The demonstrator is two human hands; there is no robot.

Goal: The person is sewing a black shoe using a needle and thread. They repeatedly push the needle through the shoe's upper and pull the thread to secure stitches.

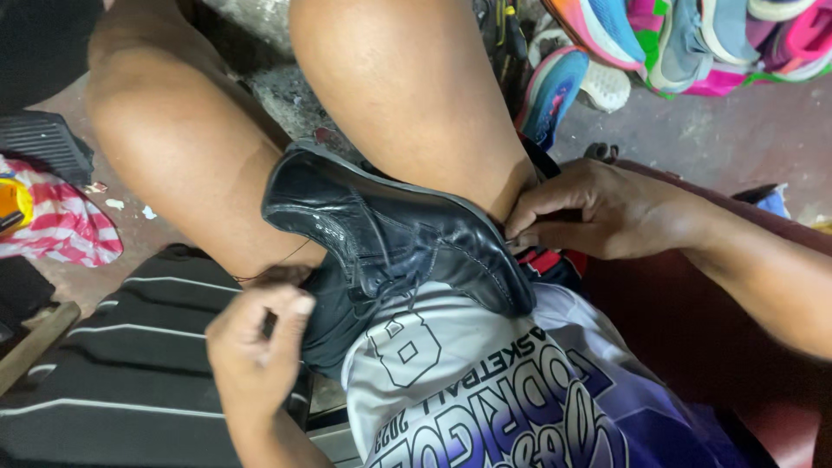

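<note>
A black leather shoe (390, 230) lies on its side in my lap, wedged between my bare thighs, sole edge turned up. My right hand (598, 212) presses its fingertips against the shoe's toe end at the sole seam. My left hand (256, 338) is closed in a pinch below the shoe's heel, and a thin dark thread (273, 264) runs from it up towards the shoe. I cannot tell whether a needle is in the fingers. A white and purple printed jersey (503, 390) covers my lap under the shoe.
A pile of bright sports shoes (685, 39) lies on the concrete floor at the top right, with one blue shoe (550, 91) nearer my knee. A red-and-white striped cloth (61, 221) and a yellow object (13, 204) sit at the left. Black striped fabric (121, 373) fills the lower left.
</note>
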